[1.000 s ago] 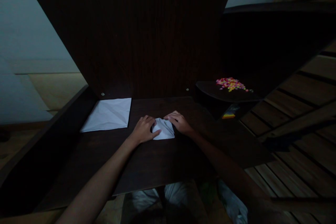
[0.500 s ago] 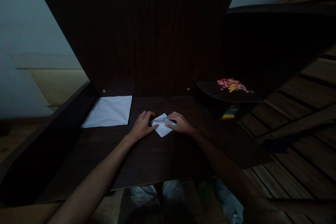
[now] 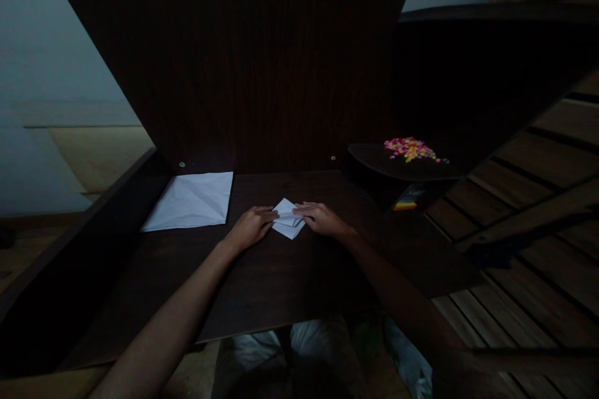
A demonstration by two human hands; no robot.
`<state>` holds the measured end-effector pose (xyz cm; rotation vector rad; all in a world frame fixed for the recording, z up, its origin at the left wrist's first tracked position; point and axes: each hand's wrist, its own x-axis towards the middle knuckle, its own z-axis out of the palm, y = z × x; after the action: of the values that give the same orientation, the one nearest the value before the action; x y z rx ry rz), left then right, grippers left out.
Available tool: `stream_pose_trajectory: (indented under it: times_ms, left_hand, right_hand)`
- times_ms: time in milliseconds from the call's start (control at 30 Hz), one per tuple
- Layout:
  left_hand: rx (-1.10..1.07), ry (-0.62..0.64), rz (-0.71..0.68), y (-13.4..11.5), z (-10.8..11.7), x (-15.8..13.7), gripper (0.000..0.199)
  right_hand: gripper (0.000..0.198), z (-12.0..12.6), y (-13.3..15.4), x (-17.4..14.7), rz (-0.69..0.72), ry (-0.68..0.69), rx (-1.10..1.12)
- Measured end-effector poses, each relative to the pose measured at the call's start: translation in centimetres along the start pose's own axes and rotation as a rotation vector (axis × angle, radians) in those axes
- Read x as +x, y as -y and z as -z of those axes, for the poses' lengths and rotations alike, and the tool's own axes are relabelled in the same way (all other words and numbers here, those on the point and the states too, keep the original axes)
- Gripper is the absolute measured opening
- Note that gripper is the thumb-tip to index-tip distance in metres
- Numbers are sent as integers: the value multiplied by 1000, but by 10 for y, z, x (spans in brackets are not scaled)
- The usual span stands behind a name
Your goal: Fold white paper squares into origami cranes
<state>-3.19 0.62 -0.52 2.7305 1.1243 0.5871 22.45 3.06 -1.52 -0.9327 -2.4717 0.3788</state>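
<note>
Far L: a raised dark-brown wooden side panel [image 3: 91, 240] edges the worktop [image 3: 266, 290], which is dark-brown wood too. Just R of it, toward the back, a flat, creased stack of white paper sheets [image 3: 189, 202] lies well apart from the work.

Approx. centre: the person's left hand [image 3: 253, 225], palm down, fingertips on the L corner of a small, folded, diamond-shaped piece of white paper [image 3: 286, 221]. The piece lies flat on the worktop, directly btwn the hands, no clear long axis; one corner points to the back, one to the person, w/ a raised fold running across, hand to hand. The right hand [image 3: 322, 219] touches the R corner, so neither is nearer. Neither is clenched; pinching or only pressing, can't tell (dim light).

Bare worktop in front, to the near edge; a bit less behind, up to the tall dark-brown wooden back panel [image 3: 262, 75].

Farther R: a rounded dark shelf [image 3: 369, 156] bearing a heap of tiny multicoloured pieces [image 3: 409, 149], clear of the right hand.
</note>
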Motion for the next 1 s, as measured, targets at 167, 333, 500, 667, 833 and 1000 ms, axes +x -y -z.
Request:
stream_pose_trajectory:
  times_ms: [167,333,500,667,833,1000]
  left_hand:
    - [65,57,-3,2,3,-1,35]
    - [73,42,55,1,5,-2,37]
    - [53,4,15,0,4,-2,38]
    - [-44,33,-55,1,0,-1,38]
    - [-92,37,31,-2,3,-2,38]
    - [-65,77,72,-3,8,-2,40]
  right_hand:
    - [39,8,3,-2,-10,133,2]
    - [42,9,2,-3,-11,137,28]
    - [43,6,1,0,-61,75,28]
    - [38,8,-1,-1,-98,6,-12]
    - [34,11,0,-1,-36,20,-24]
    - [52,13,-2,-2,-19,113,30]
